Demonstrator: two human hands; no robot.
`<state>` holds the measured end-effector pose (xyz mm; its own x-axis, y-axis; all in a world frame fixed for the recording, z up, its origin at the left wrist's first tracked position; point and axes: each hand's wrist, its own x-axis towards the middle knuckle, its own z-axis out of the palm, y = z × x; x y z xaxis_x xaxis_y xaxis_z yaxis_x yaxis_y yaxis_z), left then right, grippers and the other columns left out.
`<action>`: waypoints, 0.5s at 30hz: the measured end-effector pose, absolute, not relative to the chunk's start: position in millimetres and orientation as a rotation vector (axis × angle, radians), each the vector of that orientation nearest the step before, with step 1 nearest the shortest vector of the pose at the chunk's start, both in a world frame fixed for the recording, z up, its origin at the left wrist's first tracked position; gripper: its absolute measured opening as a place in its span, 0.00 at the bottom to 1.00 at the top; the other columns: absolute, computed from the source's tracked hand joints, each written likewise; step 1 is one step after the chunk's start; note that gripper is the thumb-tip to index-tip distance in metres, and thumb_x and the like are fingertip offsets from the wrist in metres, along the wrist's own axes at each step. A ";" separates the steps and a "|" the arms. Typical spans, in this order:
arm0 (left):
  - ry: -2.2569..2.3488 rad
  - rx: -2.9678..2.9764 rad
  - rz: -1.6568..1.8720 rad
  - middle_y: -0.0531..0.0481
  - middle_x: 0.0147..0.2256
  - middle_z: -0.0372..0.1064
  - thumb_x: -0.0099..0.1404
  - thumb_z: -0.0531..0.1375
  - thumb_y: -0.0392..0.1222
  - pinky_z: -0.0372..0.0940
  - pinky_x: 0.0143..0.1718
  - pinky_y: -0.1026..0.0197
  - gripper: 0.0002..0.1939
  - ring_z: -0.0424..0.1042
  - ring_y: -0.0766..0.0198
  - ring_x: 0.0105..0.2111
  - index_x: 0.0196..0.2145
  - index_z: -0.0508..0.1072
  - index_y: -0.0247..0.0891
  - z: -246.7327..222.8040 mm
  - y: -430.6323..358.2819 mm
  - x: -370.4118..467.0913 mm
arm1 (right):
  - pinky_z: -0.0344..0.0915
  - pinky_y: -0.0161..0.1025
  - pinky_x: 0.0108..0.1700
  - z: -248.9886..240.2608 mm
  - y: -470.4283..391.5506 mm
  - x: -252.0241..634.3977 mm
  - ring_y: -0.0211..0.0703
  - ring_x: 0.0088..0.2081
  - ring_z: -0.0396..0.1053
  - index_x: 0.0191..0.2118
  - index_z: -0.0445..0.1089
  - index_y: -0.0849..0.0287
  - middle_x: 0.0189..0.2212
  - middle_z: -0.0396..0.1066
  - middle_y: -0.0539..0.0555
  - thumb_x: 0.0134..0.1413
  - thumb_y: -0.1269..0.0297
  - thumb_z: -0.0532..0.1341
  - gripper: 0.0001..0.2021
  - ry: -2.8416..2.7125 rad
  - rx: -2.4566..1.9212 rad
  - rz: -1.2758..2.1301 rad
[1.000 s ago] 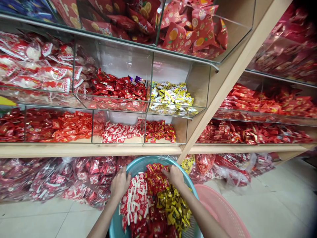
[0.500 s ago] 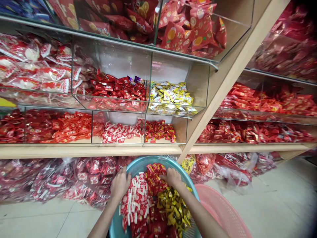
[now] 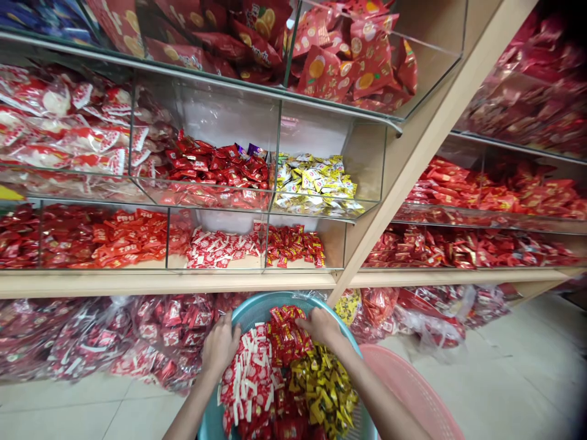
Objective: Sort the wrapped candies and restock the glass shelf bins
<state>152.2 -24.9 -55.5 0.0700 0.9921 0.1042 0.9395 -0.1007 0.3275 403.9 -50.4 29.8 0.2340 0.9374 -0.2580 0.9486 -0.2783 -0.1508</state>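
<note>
A teal basket (image 3: pixel 253 300) stands low at the bottom centre. In it lie red-and-white packets (image 3: pixel 250 373) at the left, small red packets (image 3: pixel 287 333) at the back, yellow packets (image 3: pixel 323 388) at the right and dark red ones in front. My left hand (image 3: pixel 221 345) is closed on the basket's left rim, its fingertips partly hidden. My right hand (image 3: pixel 321 327) is inside the right rim, fingers curled beside the small red packets; what it holds, if anything, is hidden.
Shelves with glass dividers and a wooden ledge (image 3: pixel 165 283) hold red and yellow-white packets. Filled plastic bags (image 3: pixel 169 330) lie on the floor beneath. A pink basket (image 3: pixel 408 391) stands right of the teal one. A slanting wooden post (image 3: pixel 413 165) rises behind.
The view has shifted slightly, with the shelves, basket and floor bags a little lower in it. Both hands keep nearly the same places at the basket.
</note>
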 end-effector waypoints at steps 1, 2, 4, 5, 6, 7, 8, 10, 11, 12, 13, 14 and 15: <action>1.979 2.158 0.451 0.38 0.46 0.69 0.66 0.40 0.46 0.65 0.36 0.59 0.25 0.72 0.58 0.39 0.53 0.60 0.29 -55.7 -24.7 152.1 | 0.60 0.35 0.32 45.5 -49.2 403.0 0.44 0.34 0.70 0.29 0.72 0.60 0.30 0.73 0.58 0.49 0.45 0.54 0.22 1.960 2.408 -0.484; 1.979 2.154 0.452 0.38 0.47 0.68 0.66 0.40 0.46 0.65 0.36 0.59 0.25 0.72 0.58 0.39 0.54 0.60 0.29 -55.9 -24.5 152.0 | 0.59 0.34 0.30 62.9 -46.8 402.4 0.42 0.30 0.69 0.25 0.72 0.61 0.26 0.72 0.56 0.49 0.44 0.53 0.23 2.070 2.367 -0.527; 1.982 2.152 0.460 0.38 0.47 0.67 0.66 0.41 0.46 0.65 0.37 0.59 0.25 0.72 0.58 0.40 0.54 0.60 0.29 -56.6 -24.1 152.0 | 0.56 0.32 0.26 99.5 -37.5 403.4 0.37 0.25 0.66 0.22 0.71 0.61 0.20 0.69 0.52 0.50 0.42 0.51 0.26 2.308 2.285 -0.633; 1.983 2.151 0.464 0.38 0.47 0.68 0.66 0.41 0.46 0.65 0.37 0.59 0.24 0.72 0.58 0.40 0.54 0.60 0.29 -57.1 -24.1 152.0 | 0.55 0.31 0.26 117.0 -30.2 405.0 0.36 0.24 0.65 0.22 0.70 0.61 0.19 0.68 0.51 0.50 0.42 0.50 0.26 2.393 2.258 -0.657; 1.982 2.151 0.468 0.38 0.47 0.68 0.66 0.42 0.45 0.65 0.37 0.59 0.24 0.72 0.58 0.40 0.54 0.60 0.29 -57.6 -24.0 152.0 | 0.55 0.30 0.26 132.7 -21.4 407.5 0.36 0.25 0.65 0.23 0.71 0.61 0.19 0.68 0.51 0.51 0.42 0.50 0.26 2.455 2.279 -0.619; 1.983 2.148 0.471 0.38 0.46 0.69 0.65 0.42 0.45 0.65 0.37 0.59 0.24 0.72 0.58 0.40 0.53 0.60 0.29 -58.0 -24.1 151.9 | 0.56 0.30 0.27 145.9 -11.5 410.5 0.36 0.26 0.66 0.24 0.71 0.61 0.20 0.69 0.51 0.51 0.43 0.50 0.26 2.467 2.329 -0.555; 1.985 2.143 0.473 0.38 0.45 0.69 0.65 0.42 0.45 0.65 0.37 0.59 0.24 0.72 0.58 0.40 0.53 0.60 0.29 -58.4 -24.2 151.7 | 0.57 0.31 0.29 156.0 -1.0 414.0 0.37 0.28 0.67 0.26 0.72 0.61 0.22 0.70 0.53 0.52 0.45 0.50 0.24 2.443 2.406 -0.443; 1.988 2.137 0.476 0.38 0.45 0.69 0.65 0.42 0.45 0.65 0.38 0.59 0.24 0.72 0.59 0.40 0.53 0.60 0.30 -58.7 -24.4 151.3 | 0.60 0.33 0.33 166.2 19.6 420.7 0.42 0.34 0.69 0.32 0.72 0.61 0.30 0.72 0.57 0.53 0.49 0.52 0.20 2.269 2.579 -0.154; 1.987 2.134 0.477 0.38 0.46 0.69 0.65 0.42 0.45 0.65 0.38 0.59 0.24 0.72 0.59 0.40 0.53 0.60 0.30 -58.5 -24.6 151.1 | 0.61 0.35 0.35 166.7 28.5 423.6 0.45 0.37 0.69 0.36 0.72 0.62 0.34 0.72 0.60 0.53 0.52 0.53 0.18 2.155 2.625 -0.037; 1.985 2.131 0.480 0.38 0.46 0.69 0.65 0.42 0.45 0.65 0.38 0.59 0.24 0.72 0.59 0.40 0.53 0.61 0.30 -58.1 -24.7 151.0 | 0.62 0.36 0.36 164.6 36.2 425.8 0.48 0.40 0.69 0.40 0.71 0.63 0.38 0.71 0.63 0.53 0.55 0.54 0.17 2.048 2.639 0.038; 1.981 2.130 0.483 0.38 0.47 0.68 0.65 0.42 0.45 0.65 0.38 0.59 0.23 0.72 0.59 0.40 0.53 0.61 0.30 -57.6 -24.8 151.0 | 0.63 0.38 0.38 160.8 42.5 427.2 0.50 0.42 0.69 0.43 0.70 0.64 0.40 0.70 0.65 0.53 0.58 0.54 0.16 1.969 2.628 0.071; 1.975 2.129 0.484 0.38 0.47 0.68 0.65 0.42 0.45 0.65 0.38 0.59 0.23 0.71 0.59 0.41 0.53 0.61 0.31 -56.9 -24.8 151.0 | 0.63 0.38 0.38 155.8 47.4 427.9 0.51 0.43 0.69 0.44 0.69 0.65 0.42 0.70 0.66 0.53 0.61 0.55 0.16 1.919 2.604 0.069; 1.973 2.130 0.482 0.38 0.48 0.68 0.65 0.42 0.45 0.65 0.38 0.59 0.23 0.71 0.59 0.41 0.53 0.61 0.31 -56.2 -24.8 151.1 | 0.64 0.39 0.39 150.6 51.1 428.0 0.51 0.44 0.69 0.45 0.69 0.65 0.42 0.69 0.67 0.53 0.64 0.55 0.15 1.891 2.580 0.056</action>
